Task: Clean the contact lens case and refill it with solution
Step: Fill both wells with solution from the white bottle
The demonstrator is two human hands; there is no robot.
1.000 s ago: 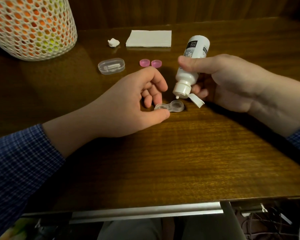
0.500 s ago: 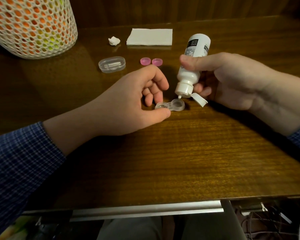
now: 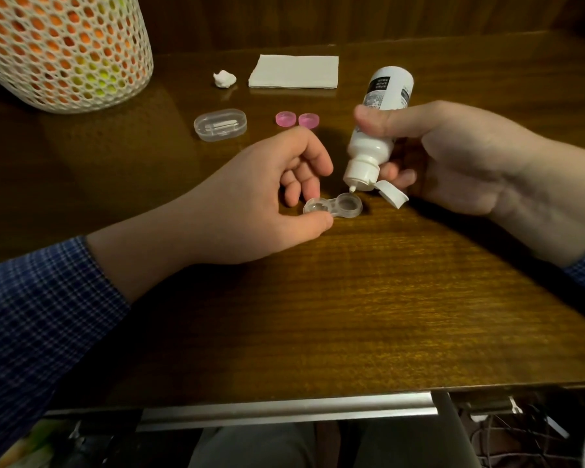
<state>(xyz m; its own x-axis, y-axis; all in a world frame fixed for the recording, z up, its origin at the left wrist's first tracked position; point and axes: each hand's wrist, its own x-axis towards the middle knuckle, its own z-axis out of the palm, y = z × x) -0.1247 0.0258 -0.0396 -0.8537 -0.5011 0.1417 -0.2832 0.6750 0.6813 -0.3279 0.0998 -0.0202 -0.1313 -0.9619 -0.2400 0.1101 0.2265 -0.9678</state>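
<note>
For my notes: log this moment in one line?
left hand steadies lens case | right hand tips solution bottle over it

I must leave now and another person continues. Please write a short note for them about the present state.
Left hand pinches the lens case flat on the table. Right hand grips the bottle, tipped, cap flipped open, nozzle just above the right well. Two pink caps lie behind, off. Whether either well holds liquid cannot be told. Left: fill both wells, screw caps on.

Right hand tips bottle over held lens case.
</note>
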